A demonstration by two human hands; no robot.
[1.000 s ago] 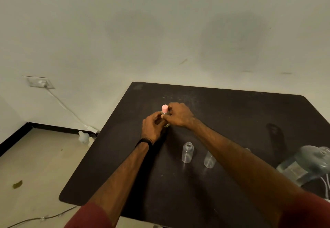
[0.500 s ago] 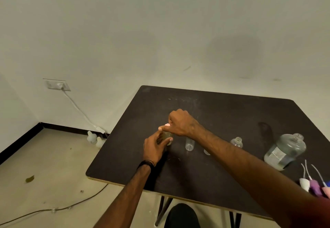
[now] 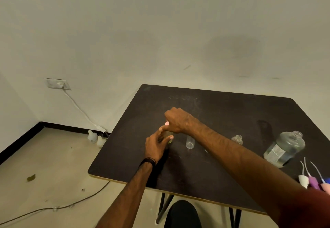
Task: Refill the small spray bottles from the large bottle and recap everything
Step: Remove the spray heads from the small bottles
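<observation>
A small spray bottle (image 3: 169,137) stands on the black table (image 3: 223,113). My left hand (image 3: 155,146) grips its body from the near side. My right hand (image 3: 176,120) is curled over its pink cap (image 3: 167,123) from above. An uncapped small clear bottle (image 3: 189,141) stands to the right, another uncapped one (image 3: 237,139) further right, and a third is mostly hidden behind my right forearm. The large clear bottle (image 3: 284,149) with a label stands uncapped at the right. Loose spray caps with tubes, white (image 3: 303,180), purple (image 3: 312,182) and pink (image 3: 325,187), lie at the near right.
The table's near edge (image 3: 160,190) runs across below my arms. White plastic bottles (image 3: 95,137) sit on the floor by the wall. A cable (image 3: 53,207) trails over the floor from a wall socket (image 3: 57,83). A dark stool (image 3: 182,213) stands under the table.
The view has pulled back, bringing the large bottle and loose caps into sight. My right hand has come down over the pink cap; my left hand still holds the small bottle.
</observation>
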